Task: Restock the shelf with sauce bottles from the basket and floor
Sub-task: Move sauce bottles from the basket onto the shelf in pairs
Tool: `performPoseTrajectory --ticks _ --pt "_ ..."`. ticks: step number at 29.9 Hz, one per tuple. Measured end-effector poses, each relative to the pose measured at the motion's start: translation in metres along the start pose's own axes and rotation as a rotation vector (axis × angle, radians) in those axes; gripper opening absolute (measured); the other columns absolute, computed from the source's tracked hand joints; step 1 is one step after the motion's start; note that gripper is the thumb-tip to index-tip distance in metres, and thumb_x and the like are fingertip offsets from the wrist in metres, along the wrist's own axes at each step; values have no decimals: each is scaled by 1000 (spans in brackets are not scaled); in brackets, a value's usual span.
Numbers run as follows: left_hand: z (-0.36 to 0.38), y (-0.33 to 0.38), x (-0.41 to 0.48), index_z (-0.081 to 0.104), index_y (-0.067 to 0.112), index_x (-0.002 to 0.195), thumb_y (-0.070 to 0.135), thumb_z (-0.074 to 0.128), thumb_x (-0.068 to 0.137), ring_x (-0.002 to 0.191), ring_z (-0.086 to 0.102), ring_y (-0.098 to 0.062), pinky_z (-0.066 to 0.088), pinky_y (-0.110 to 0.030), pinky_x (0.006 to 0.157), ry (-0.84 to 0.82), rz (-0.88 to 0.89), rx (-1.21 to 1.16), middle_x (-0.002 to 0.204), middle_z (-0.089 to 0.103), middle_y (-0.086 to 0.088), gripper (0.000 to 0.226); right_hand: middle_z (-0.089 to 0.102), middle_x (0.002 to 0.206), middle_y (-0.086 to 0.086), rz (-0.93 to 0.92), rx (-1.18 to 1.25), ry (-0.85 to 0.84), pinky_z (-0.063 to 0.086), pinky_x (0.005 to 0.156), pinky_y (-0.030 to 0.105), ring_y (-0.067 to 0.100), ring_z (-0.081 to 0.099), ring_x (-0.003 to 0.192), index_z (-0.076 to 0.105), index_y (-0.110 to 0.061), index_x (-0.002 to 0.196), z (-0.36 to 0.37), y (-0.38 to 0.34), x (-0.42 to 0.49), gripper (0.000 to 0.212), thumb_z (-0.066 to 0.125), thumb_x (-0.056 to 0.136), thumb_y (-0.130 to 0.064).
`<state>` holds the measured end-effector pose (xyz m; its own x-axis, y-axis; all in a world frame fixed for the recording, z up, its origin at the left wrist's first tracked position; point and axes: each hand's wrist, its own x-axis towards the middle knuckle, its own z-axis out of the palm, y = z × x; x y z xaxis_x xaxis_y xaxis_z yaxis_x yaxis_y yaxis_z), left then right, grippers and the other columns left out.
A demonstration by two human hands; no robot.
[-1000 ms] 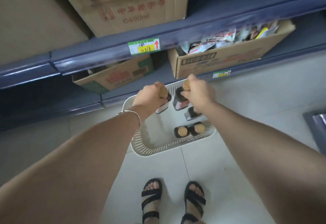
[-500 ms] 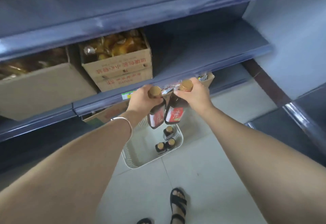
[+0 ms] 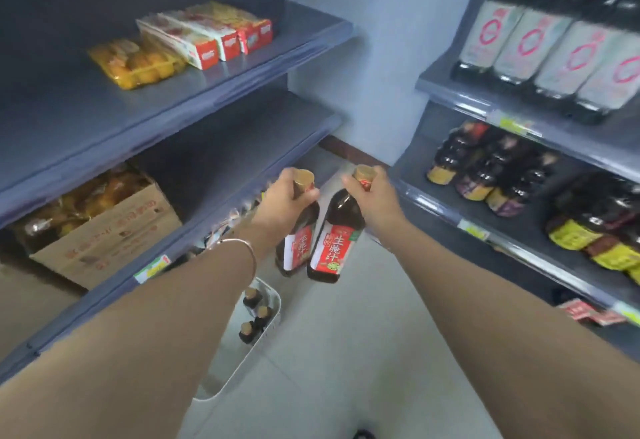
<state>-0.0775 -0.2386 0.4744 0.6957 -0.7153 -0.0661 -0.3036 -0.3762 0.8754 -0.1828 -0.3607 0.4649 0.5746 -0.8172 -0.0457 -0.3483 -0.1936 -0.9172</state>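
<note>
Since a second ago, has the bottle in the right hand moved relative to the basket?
Yes. The bottle in the right hand has risen out of the basket and now hangs above the floor, level with the shelves.

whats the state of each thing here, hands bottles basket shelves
left hand: gripping left bottle by the neck
right hand: gripping right bottle by the neck
basket: on floor, three bottles inside
right shelves: stocked with dark bottles
cardboard box: open
</note>
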Motion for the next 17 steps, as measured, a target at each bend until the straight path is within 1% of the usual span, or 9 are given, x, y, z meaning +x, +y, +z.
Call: performPoseTrajectory --ticks 1,3,6,8,10,11,13,15,17 --pt "15 15 1 46 17 109 29 59 88 86 53 -17 41 -28 78 -38 28 15 92 54 5 27 56 93 -1 12 -10 33 45 78 33 19 56 90 41 -22 103 -21 3 -2 32 60 85 -42" --pt "47 47 3 46 17 110 29 59 88 82 52 -13 39 -27 75 -120 78 43 91 54 6 28 52 84 -7 22 -43 93 44 73 33 18 55 86 41 -21 101 -64 10 -6 32 61 85 -40" --pt "104 96 -1 45 23 99 27 59 87 76 53 -9 39 -24 70 -231 159 62 85 55 8 18 52 84 -5 35 -98 196 48 70 33 19 56 85 42 -18 100 -137 23 -15 34 61 85 -41" --pt "145 128 -5 45 19 97 24 59 88 78 53 -12 37 -20 65 -303 224 53 85 56 4 17 53 83 -6 51 -105 284 46 66 29 18 56 82 41 -16 100 -190 34 -22 34 62 85 -39" --pt "187 161 -10 45 17 99 23 59 88 77 52 -11 35 -17 60 -364 279 53 80 55 8 19 55 86 -3 81 -131 356 48 70 32 19 57 84 42 -15 101 -245 47 -29 36 62 85 -39" --pt "208 178 -12 45 17 100 23 59 88 77 51 -10 34 -17 59 -384 308 53 80 53 11 19 56 90 0 93 -150 384 49 73 34 21 58 86 42 -13 104 -273 52 -32 38 62 85 -40" --pt "247 213 -16 48 12 108 24 59 88 82 48 -10 33 -19 63 -397 371 63 87 53 8 26 58 95 5 106 -184 444 46 73 34 23 58 87 44 -8 110 -328 63 -38 45 62 85 -41" --pt "282 246 -17 48 5 115 23 58 89 87 47 -13 30 -17 67 -391 421 62 95 52 2 33 56 92 4 116 -218 495 43 71 31 21 56 84 45 -4 114 -379 72 -43 50 64 84 -39" --pt "311 277 -19 48 2 115 21 58 89 88 48 -14 30 -16 68 -405 449 39 96 53 -1 33 55 89 2 131 -250 541 41 70 30 20 55 83 44 -3 117 -423 79 -45 52 65 84 -37"
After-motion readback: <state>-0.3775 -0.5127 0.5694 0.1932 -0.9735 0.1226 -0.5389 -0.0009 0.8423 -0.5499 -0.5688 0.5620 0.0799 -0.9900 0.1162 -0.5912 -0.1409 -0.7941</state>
